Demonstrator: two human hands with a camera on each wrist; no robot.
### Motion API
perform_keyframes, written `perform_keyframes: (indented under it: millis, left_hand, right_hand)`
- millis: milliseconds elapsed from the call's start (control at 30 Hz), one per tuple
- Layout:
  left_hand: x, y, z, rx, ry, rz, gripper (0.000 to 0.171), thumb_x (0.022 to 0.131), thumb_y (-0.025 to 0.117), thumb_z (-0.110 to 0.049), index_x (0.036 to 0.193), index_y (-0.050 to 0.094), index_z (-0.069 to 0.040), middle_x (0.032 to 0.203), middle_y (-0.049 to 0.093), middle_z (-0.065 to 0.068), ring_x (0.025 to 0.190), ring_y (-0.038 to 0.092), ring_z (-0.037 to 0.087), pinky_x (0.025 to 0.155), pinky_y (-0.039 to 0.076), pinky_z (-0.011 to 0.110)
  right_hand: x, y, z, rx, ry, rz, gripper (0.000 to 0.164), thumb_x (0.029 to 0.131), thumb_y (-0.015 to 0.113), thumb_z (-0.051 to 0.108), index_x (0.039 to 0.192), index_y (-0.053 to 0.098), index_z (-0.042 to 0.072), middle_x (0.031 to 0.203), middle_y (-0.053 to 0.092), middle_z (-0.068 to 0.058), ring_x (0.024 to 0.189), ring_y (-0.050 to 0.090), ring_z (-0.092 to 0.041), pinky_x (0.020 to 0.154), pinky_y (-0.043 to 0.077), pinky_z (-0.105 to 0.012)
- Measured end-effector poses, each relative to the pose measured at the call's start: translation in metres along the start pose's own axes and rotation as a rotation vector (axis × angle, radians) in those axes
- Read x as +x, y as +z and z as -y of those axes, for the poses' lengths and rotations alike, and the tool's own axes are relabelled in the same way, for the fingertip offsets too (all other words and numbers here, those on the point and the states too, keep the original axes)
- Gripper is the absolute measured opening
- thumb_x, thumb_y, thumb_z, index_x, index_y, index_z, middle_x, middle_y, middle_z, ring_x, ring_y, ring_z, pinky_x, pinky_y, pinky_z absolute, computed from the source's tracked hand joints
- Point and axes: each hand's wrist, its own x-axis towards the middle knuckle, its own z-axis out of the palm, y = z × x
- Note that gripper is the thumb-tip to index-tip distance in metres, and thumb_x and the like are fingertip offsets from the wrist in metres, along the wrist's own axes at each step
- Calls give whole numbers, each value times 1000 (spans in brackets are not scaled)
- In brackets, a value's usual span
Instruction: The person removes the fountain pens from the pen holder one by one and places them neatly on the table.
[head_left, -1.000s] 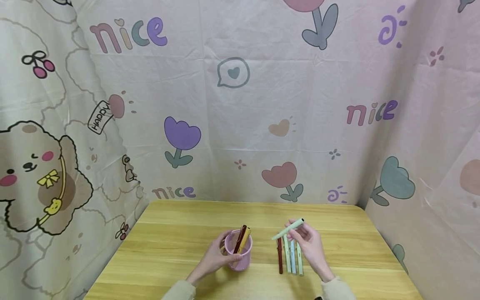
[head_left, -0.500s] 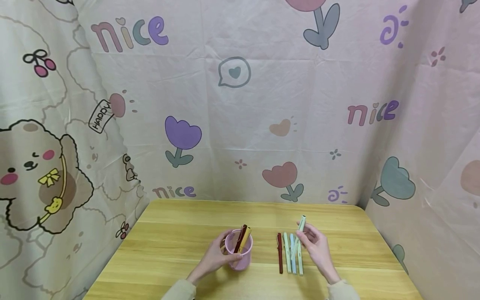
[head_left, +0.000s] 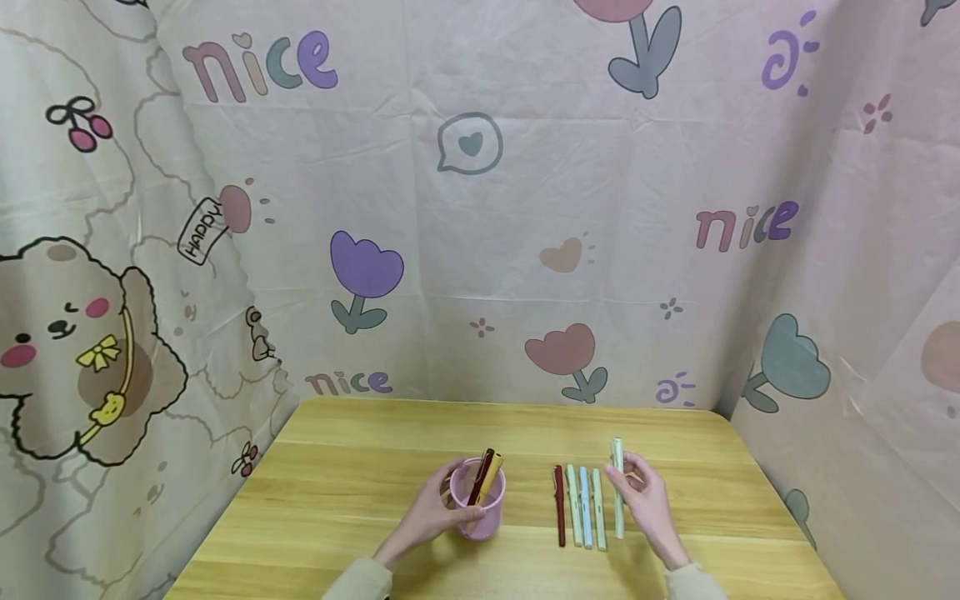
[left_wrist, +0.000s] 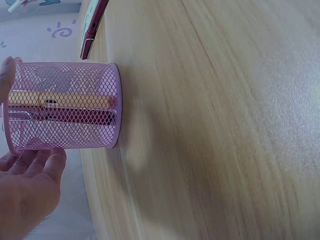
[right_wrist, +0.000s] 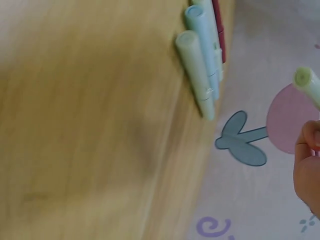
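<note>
A pink mesh pen cup stands upright on the table, with a dark red pen and a yellow pen leaning in it. My left hand holds this cup near its rim, thumb on the near side and fingers on the far side. Between thumb and fingers, my right hand pinches a pale green pen, cap end up, just right of a row of pens. From left, that row has a dark red pen, a light green pen, a light blue pen and another light green pen.
The wooden table reaches back to a printed fabric curtain, which hangs behind it and along both sides. The row of pens lies between the cup and my right hand.
My right hand has moved right, from above the row to beside it, turning the pale green pen from slanted to lengthwise with the others. My left hand and the cup have stayed put.
</note>
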Motion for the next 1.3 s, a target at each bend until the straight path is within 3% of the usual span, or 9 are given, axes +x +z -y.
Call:
perform_keyframes:
  millis: [133, 400, 600, 733, 933, 1300]
  left_hand:
    - [0, 0, 0, 6, 3, -3, 92, 77, 87, -17, 149, 36, 9, 145, 49, 33, 133, 51, 49, 113, 45, 59]
    - [-1, -1, -1, 10, -5, 4, 92, 77, 87, -17, 149, 36, 8, 146, 48, 33, 133, 51, 49, 113, 45, 59]
    - [-1, -1, -2, 9, -8, 5, 92, 77, 87, -17, 149, 36, 8, 146, 48, 34, 133, 51, 50, 112, 45, 59]
    - [-1, -1, -2, 6, -8, 7, 92, 77, 87, -16, 149, 35, 8, 146, 48, 34, 133, 51, 50, 112, 45, 59]
    - [-1, 0, -2, 1, -12, 7, 93, 77, 87, -16, 150, 35, 8, 147, 46, 35, 134, 50, 51, 113, 45, 59]
    - [0, 0, -1, 1, -6, 1, 92, 76, 87, -15, 149, 36, 7, 147, 47, 33, 134, 50, 50, 113, 45, 59]
  right_hand:
    - [1, -5, -7, -19, 23, -10, 29, 96, 66, 9, 118, 59, -9, 83, 60, 8, 66, 59, -3, 58, 49, -17]
    - [4, -13, -24, -154, 116, -13, 25, 94, 70, 16, 107, 66, -5, 83, 67, 2, 70, 59, -3, 62, 50, -18]
    - [5, -15, -33, -213, 131, 20, 29, 92, 72, 13, 114, 67, -5, 89, 69, -7, 69, 56, -3, 60, 50, -18]
    - [5, -16, -36, -227, 129, 54, 35, 93, 70, 11, 122, 64, -9, 92, 69, -12, 72, 57, -3, 60, 50, -18]
    - [9, -17, -40, -222, 178, 100, 36, 97, 64, 7, 128, 60, -12, 95, 60, -9, 72, 59, -4, 57, 51, -19]
    - [11, -17, -45, -211, 250, 146, 33, 97, 64, 11, 125, 64, -7, 91, 60, -7, 65, 53, -10, 50, 46, -19]
